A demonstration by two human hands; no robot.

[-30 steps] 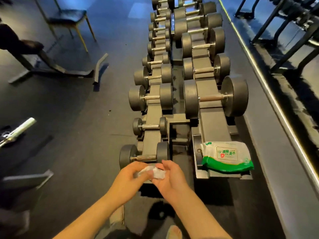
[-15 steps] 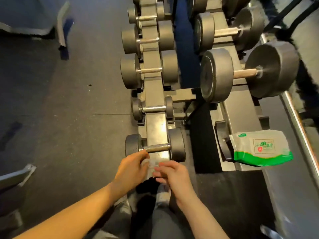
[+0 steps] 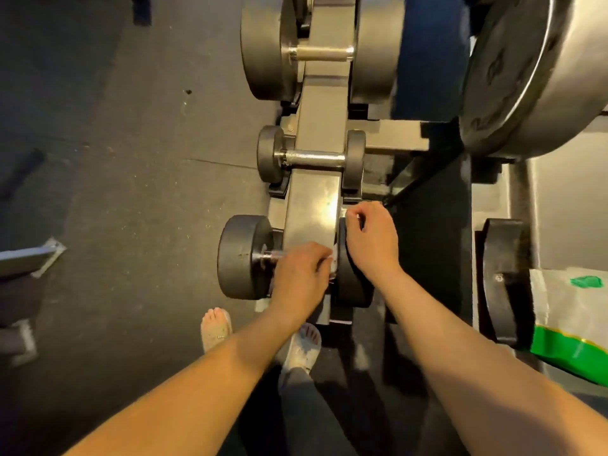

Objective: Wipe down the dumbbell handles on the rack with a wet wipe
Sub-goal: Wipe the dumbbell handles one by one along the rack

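Head: left hand (image 3: 301, 274) around dumbbell handle (image 3: 273, 255)

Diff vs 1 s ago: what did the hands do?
Left hand went forward and now grips the wet wipe around the nearest dumbbell's handle. Right hand let go of it and grips that dumbbell's right head. Wipe pack stays put.

Nearest dumbbell (image 3: 245, 256): laid across the rack rail (image 3: 316, 205), before the smaller dumbbell (image 3: 311, 158).
Wipe pack (image 3: 569, 317): placed far right, on the shelf (image 3: 566, 209).
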